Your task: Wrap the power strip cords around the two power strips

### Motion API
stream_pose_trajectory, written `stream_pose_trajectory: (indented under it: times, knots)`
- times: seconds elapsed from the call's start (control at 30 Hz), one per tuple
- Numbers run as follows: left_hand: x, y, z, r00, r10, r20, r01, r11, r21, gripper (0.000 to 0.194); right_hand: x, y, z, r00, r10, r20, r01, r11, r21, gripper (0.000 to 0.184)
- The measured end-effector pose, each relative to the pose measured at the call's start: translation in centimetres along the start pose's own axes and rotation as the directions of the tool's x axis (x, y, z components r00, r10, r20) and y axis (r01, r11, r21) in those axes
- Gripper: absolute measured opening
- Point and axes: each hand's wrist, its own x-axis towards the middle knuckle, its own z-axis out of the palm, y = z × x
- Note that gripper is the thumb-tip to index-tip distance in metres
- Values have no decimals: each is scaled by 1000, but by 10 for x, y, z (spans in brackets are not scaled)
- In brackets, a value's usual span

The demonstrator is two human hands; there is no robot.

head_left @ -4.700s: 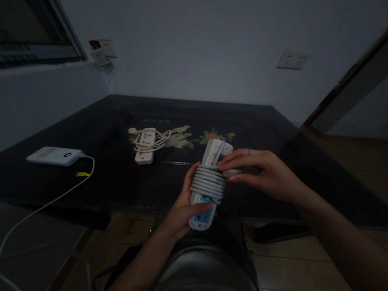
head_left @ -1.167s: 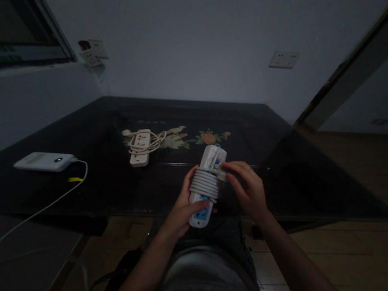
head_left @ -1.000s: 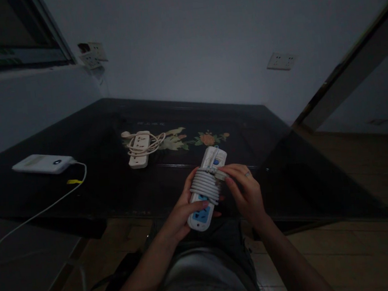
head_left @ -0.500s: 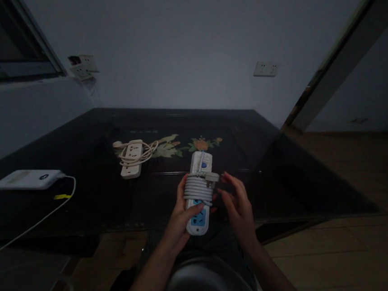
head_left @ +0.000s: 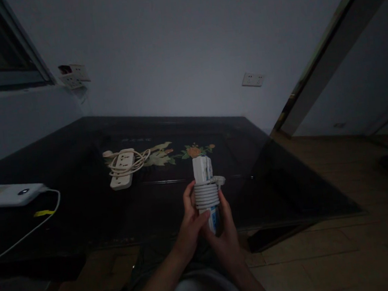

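A white power bank [head_left: 10, 194] lies at the far left edge of the frame on a dark glossy table [head_left: 94, 208], a white charging cable [head_left: 34, 227] running from its right end and curving down toward the lower left corner; a small yellow tag [head_left: 43, 213] sits on that cable. Above it, in the upper left, a wall socket cluster [head_left: 72, 75] hangs beside a window frame [head_left: 20, 65]. Further right on the table, left of centre, a cream power strip [head_left: 122, 169] rests flat with its own cord [head_left: 130, 159] looped loosely over it, just beside a painted flower pattern [head_left: 181, 151] on the tabletop. At the centre of the frame, a white power strip [head_left: 204, 181] is held upright above the table's near edge, its grey-white cord [head_left: 206, 195] wound in tight coils around its middle and its plug [head_left: 218, 180] sticking out to the right just above the coils; blue socket faces show below the coils. The left hand [head_left: 190, 220] wraps the strip's lower part from the left, thumb across the front, while the right hand [head_left: 226, 233] closes on it from the right with fingers lying along its side. Both hands grip the same strip and touch each other below it. On the back wall, right of centre, a white wall outlet [head_left: 253, 79] is mounted, and a door frame [head_left: 324, 48] slants across the upper right
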Motion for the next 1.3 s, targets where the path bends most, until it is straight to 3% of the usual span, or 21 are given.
stream_pose_trajectory:
  times: [0.13, 0.33, 0.4, 0.47, 0.57, 0.7, 0.8, 1.03, 1.17, 1.3]
  knots:
    - [27, -3, 5, 987, 25, 157, -35, 998, 61, 76, 28, 7, -21, 979, -189, -81, 171, 967, -187, 63]
    - [100, -15, 15, 980, 69, 187, -111, 968, 225, 66, 98, 32, -60, 930, -368, -19, 313, 817, -484, 63]
    - [127, -25, 13, 985, 75, 158, -130, 917, 378, 63, 123, 43, -74, 938, -344, 33, 299, 759, -578, 67]
    - [149, -38, 10, 990, 101, 98, -139, 792, 594, 60, 146, 55, -85, 956, -285, 69, 257, 701, -665, 69]
    - [171, -59, 10, 986, 137, 94, -165, 726, 667, 57, 167, 73, -97, 981, -191, 44, 159, 646, -746, 69]
    - [179, -78, 23, 967, 183, 179, -255, 645, 720, 52, 174, 89, -98, 992, -125, -2, 77, 621, -780, 64]
    - [176, -80, 31, 940, 202, 275, -341, 576, 743, 47, 173, 93, -95, 992, -125, -16, 63, 599, -798, 61]
    - [171, -78, 24, 921, 149, 359, -387, 427, 817, 43, 173, 88, -94, 995, -96, -40, 17, 526, -850, 58]
    - [170, -83, 21, 912, 96, 399, -406, 350, 844, 51, 173, 90, -98, 996, -64, -58, -9, 589, -808, 56]
    - [169, -85, 20, 900, 64, 431, -430, 284, 857, 57, 177, 100, -105, 996, -70, -56, 19, 775, -631, 54]
